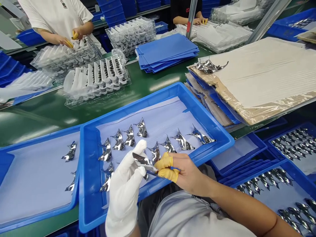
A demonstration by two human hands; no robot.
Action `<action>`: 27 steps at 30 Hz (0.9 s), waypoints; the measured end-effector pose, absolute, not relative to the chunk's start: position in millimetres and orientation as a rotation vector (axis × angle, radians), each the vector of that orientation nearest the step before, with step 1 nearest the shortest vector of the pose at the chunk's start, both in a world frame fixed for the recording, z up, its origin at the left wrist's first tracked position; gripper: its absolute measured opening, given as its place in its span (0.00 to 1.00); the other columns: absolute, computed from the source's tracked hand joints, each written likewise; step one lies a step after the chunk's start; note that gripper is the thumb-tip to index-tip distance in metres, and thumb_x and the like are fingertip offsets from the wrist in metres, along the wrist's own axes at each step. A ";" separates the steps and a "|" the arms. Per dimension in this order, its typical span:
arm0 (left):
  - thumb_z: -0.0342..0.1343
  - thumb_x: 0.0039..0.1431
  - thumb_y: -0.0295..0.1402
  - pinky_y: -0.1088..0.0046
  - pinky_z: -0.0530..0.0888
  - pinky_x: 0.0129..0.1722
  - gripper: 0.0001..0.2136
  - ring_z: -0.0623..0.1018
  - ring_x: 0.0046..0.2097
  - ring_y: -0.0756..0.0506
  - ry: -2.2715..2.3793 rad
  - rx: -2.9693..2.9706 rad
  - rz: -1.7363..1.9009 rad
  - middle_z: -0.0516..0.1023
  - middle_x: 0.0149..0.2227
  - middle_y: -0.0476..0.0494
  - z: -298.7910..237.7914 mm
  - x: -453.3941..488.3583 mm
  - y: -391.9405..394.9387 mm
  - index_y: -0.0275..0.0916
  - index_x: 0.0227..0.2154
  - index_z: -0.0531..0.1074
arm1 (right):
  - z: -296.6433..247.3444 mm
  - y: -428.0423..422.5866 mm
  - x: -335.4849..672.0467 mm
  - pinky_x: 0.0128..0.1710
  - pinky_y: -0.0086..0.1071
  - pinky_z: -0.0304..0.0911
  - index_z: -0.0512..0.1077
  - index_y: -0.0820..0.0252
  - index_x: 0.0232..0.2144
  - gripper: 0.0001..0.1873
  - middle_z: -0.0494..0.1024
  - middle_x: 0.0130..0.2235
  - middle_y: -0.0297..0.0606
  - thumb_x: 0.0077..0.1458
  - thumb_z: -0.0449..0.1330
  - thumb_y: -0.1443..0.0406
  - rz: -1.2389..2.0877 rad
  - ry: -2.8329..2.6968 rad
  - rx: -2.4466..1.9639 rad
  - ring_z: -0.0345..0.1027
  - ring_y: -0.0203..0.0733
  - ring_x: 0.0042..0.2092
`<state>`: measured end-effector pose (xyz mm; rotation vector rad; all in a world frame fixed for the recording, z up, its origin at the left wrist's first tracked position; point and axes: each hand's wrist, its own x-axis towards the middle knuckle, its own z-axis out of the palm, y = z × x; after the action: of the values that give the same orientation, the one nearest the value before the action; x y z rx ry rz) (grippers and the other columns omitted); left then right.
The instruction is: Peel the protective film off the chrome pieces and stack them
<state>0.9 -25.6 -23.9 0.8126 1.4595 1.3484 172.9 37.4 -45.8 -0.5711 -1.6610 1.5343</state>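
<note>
My left hand [125, 187], in a white glove, holds a shiny curved metal piece [141, 159] between thumb and fingers above the near edge of a blue tray [158, 95]. My right hand [181, 172], with yellow finger cots on thumb and forefinger, pinches a thin blue tool [174, 169] against the same piece. Several more shiny metal pieces [182, 141] lie in rows on pale paper inside that tray.
A second blue tray [39, 210] at left holds a few pieces. Blue bins of pieces [283, 184] sit lower right. A paper-covered stack [259, 75], blue sheets [168, 52] and clear blister trays [98, 75] lie on the green bench. Two other people's hands [66, 39] work opposite.
</note>
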 end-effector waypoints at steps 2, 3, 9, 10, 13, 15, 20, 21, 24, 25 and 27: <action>0.66 0.53 0.41 0.61 0.77 0.51 0.25 0.76 0.55 0.34 1.465 0.800 1.336 0.76 0.57 0.42 -23.0 0.1 -25.3 0.47 0.55 0.75 | -41.9 36.6 174.2 0.36 0.31 0.65 0.77 0.59 0.37 0.09 0.77 0.33 0.39 0.65 0.57 0.63 1.431 -1.761 -0.565 0.68 0.37 0.33; 0.66 0.53 0.41 0.62 0.78 0.48 0.25 0.78 0.53 0.34 1.464 0.794 1.331 0.76 0.57 0.42 -23.2 -0.2 -25.3 0.47 0.56 0.75 | -40.0 36.1 174.6 0.36 0.30 0.65 0.77 0.59 0.38 0.09 0.77 0.34 0.40 0.66 0.57 0.64 1.392 -1.795 -0.563 0.67 0.37 0.33; 0.64 0.57 0.41 0.66 0.78 0.46 0.19 0.80 0.47 0.39 1.481 0.748 1.366 0.81 0.50 0.43 -28.3 2.1 -19.9 0.44 0.52 0.78 | -36.1 35.3 173.9 0.33 0.30 0.64 0.76 0.61 0.35 0.09 0.75 0.30 0.39 0.64 0.58 0.64 1.415 -1.797 -0.577 0.66 0.36 0.31; 0.62 0.59 0.40 0.66 0.77 0.49 0.16 0.80 0.48 0.40 1.488 0.734 1.395 0.82 0.48 0.44 -28.6 3.6 -17.5 0.44 0.48 0.79 | -36.9 35.5 173.1 0.31 0.29 0.65 0.76 0.61 0.33 0.09 0.74 0.29 0.38 0.63 0.58 0.63 1.551 -1.740 -0.612 0.66 0.35 0.30; 0.60 0.61 0.40 0.68 0.74 0.55 0.10 0.79 0.51 0.42 1.509 0.738 1.479 0.84 0.45 0.47 -27.6 9.1 -9.6 0.44 0.41 0.82 | -40.9 36.5 169.0 0.22 0.27 0.64 0.71 0.60 0.29 0.13 0.70 0.26 0.31 0.59 0.63 0.57 2.070 -1.372 -0.723 0.64 0.31 0.22; 0.61 0.61 0.40 0.69 0.73 0.56 0.10 0.79 0.52 0.42 1.521 0.753 1.483 0.83 0.46 0.47 -26.6 11.7 -5.5 0.43 0.41 0.82 | -44.1 37.0 165.5 0.18 0.25 0.63 0.69 0.61 0.27 0.16 0.68 0.24 0.28 0.54 0.66 0.55 2.258 -1.108 -0.743 0.62 0.30 0.20; 0.63 0.59 0.40 0.68 0.73 0.57 0.13 0.78 0.54 0.42 1.484 0.681 1.452 0.82 0.49 0.45 -30.5 9.9 -1.6 0.42 0.43 0.81 | -49.3 37.9 159.0 0.16 0.23 0.62 0.68 0.62 0.27 0.19 0.69 0.21 0.27 0.51 0.69 0.55 2.348 -0.884 -0.699 0.65 0.30 0.17; 0.63 0.58 0.40 0.69 0.73 0.56 0.14 0.78 0.54 0.42 1.460 0.672 1.433 0.81 0.50 0.44 -31.7 8.5 -1.7 0.42 0.45 0.81 | -49.7 38.4 158.2 0.16 0.23 0.62 0.68 0.62 0.27 0.18 0.69 0.21 0.27 0.52 0.69 0.55 2.353 -0.866 -0.698 0.64 0.30 0.17; 0.64 0.58 0.38 0.71 0.75 0.52 0.20 0.78 0.52 0.43 1.357 0.669 1.346 0.80 0.53 0.44 -32.7 3.7 -3.2 0.44 0.53 0.76 | -50.2 40.8 156.5 0.16 0.22 0.63 0.68 0.62 0.27 0.17 0.69 0.20 0.27 0.52 0.69 0.56 2.339 -0.816 -0.697 0.63 0.29 0.18; 0.64 0.57 0.37 0.72 0.75 0.52 0.23 0.78 0.53 0.43 1.320 0.678 1.311 0.78 0.54 0.45 -31.8 2.0 -4.1 0.45 0.57 0.73 | -50.3 41.8 156.1 0.16 0.22 0.63 0.68 0.62 0.28 0.16 0.69 0.19 0.27 0.52 0.69 0.57 2.331 -0.808 -0.697 0.62 0.29 0.18; 0.65 0.57 0.34 0.72 0.74 0.54 0.30 0.76 0.56 0.43 1.267 0.728 1.239 0.76 0.57 0.46 -28.6 -1.2 -6.0 0.48 0.62 0.66 | -50.8 43.7 155.3 0.16 0.21 0.63 0.69 0.62 0.28 0.15 0.69 0.20 0.27 0.52 0.68 0.57 2.311 -0.816 -0.708 0.62 0.28 0.18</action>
<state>-1.2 -6.0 -28.6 0.7284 1.2672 1.2386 155.3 43.7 -50.8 -0.7080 -0.8160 2.3107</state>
